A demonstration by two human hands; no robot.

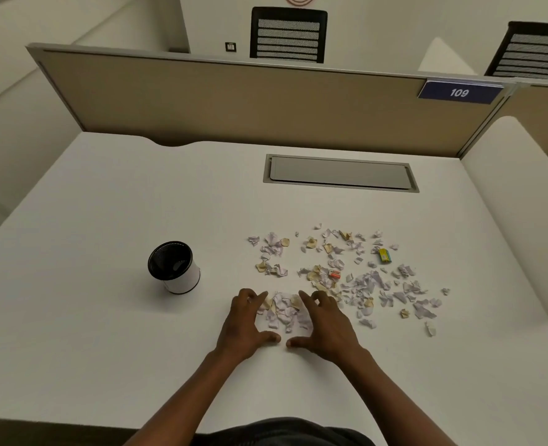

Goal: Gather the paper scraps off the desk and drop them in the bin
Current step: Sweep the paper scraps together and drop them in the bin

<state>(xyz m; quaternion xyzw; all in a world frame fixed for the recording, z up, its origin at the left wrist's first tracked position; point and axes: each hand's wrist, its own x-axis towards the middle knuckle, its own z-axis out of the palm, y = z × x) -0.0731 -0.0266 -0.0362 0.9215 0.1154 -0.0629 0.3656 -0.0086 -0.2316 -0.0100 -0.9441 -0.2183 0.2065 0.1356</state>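
Note:
Several white and tan paper scraps (pixel 359 278) lie scattered over the right half of the white desk (pixel 105 333). A small heap of scraps (pixel 284 309) sits between my two hands. My left hand (pixel 245 323) rests flat on the desk at the heap's left side, fingers spread. At the heap's right side lies my right hand (pixel 324 323), fingers apart and slightly curled. The thumbs nearly meet below the heap. Neither hand holds anything. The bin (pixel 173 267), a small white cylinder with a black rim and dark inside, stands upright to the left of the hands.
A small yellow packet (pixel 384 255) and an orange-and-white bit (pixel 334 274) lie among the scraps. A grey cable hatch (pixel 340 172) is set in the desk behind them. A beige partition (pixel 234 101) closes the far edge.

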